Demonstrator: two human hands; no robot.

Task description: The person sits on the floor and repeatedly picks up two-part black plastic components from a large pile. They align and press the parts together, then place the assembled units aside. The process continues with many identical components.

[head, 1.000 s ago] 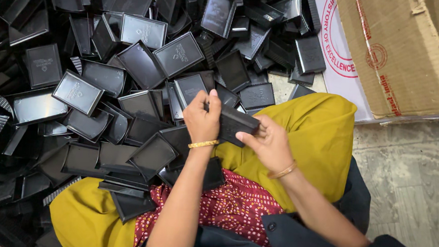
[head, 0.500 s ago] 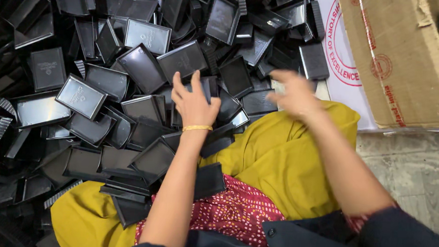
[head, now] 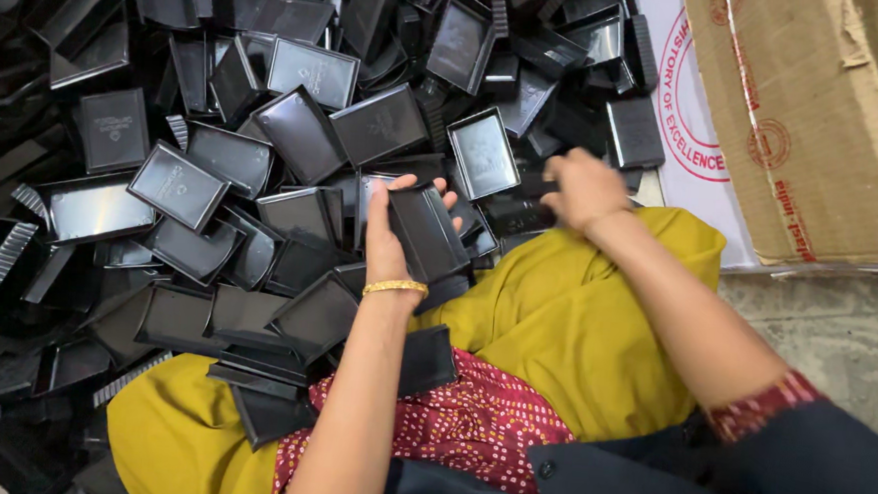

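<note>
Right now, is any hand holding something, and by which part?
The left hand holds a black rectangular plastic tray, gripped along its long edges. The right hand reaches into the pile, blurred; whether it holds anything cannot be told.

1 brown cardboard box (head: 816,116) at the top right corner, tilted, its face marked with red printing and a round red stamp, a strip of clear tape down its left part, torn paper at the upper edge. Just beside its left side, partly tucked under it, 1 white sheet (head: 680,139) bearing a large red ring-shaped seal with red lettering round the rim. Lower edge of the box resting on grey floor. No screens visible.
</note>
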